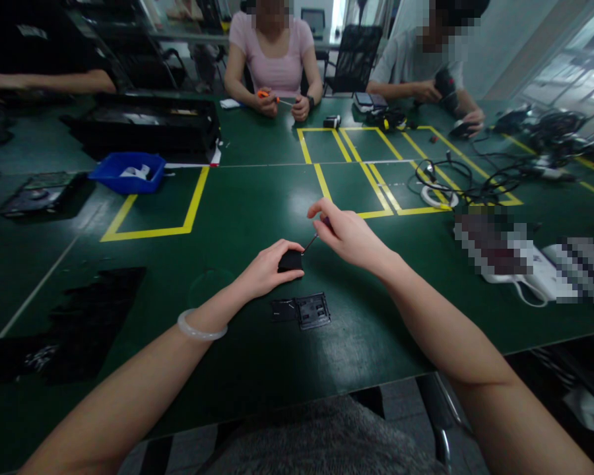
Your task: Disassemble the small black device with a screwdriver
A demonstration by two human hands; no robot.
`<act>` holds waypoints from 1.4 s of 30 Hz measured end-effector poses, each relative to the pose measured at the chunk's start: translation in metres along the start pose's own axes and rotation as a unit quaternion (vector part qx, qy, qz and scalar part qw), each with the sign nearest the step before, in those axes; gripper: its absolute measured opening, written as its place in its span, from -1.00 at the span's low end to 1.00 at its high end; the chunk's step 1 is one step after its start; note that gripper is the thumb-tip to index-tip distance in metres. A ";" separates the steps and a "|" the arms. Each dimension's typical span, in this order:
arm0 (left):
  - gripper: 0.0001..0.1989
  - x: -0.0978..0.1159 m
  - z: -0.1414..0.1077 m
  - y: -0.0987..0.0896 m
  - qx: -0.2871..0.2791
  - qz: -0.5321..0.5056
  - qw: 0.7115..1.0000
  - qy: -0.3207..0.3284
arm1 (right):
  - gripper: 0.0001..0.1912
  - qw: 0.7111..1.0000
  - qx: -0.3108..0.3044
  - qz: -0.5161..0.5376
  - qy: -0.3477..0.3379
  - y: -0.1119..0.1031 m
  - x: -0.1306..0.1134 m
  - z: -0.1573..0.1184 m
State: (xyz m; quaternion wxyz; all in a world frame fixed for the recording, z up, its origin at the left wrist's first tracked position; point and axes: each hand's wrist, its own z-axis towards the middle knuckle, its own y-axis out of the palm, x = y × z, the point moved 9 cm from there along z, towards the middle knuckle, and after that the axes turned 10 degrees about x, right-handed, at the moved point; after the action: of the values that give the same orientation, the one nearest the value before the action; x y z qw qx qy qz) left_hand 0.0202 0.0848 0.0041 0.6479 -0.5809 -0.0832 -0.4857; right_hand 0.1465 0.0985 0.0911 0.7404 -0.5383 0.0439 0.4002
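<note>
My left hand (267,269) grips a small black boxy device (291,261) on the green table, thumb on its near side and fingers along its far side. In my right hand (344,234) is a thin screwdriver (311,242). Its handle is mostly hidden by the fingers, and the shaft slants down left so that the tip meets the device's right end. Just nearer to me lie flat black plastic pieces (313,311) with slots, apart from both hands. The underside of the device is hidden.
A blue tray (129,173) with white bits stands left, before a long black housing (148,125). Dark flat parts (74,323) lie at near left. Cables (468,181) and a white power strip (544,277) are on the right. Several people sit around the table; one holds an orange-handled screwdriver (268,96).
</note>
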 end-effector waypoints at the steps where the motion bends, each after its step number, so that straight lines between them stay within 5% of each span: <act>1: -0.60 0.000 0.000 0.000 0.000 0.000 1.000 -0.001 | -0.77 1.000 0.001 0.001 0.000 0.000 0.000 0.000; 42: -0.60 -0.002 0.000 0.001 -0.005 -0.003 1.000 -0.004 | -0.76 1.000 -0.018 -0.003 0.009 0.000 0.001 -0.001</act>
State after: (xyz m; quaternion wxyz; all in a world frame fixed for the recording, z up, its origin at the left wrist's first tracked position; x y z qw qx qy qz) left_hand 0.0197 0.0856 0.0026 0.6433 -0.5858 -0.0855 -0.4854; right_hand 0.1472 0.0978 0.0901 0.7313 -0.5551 0.0417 0.3941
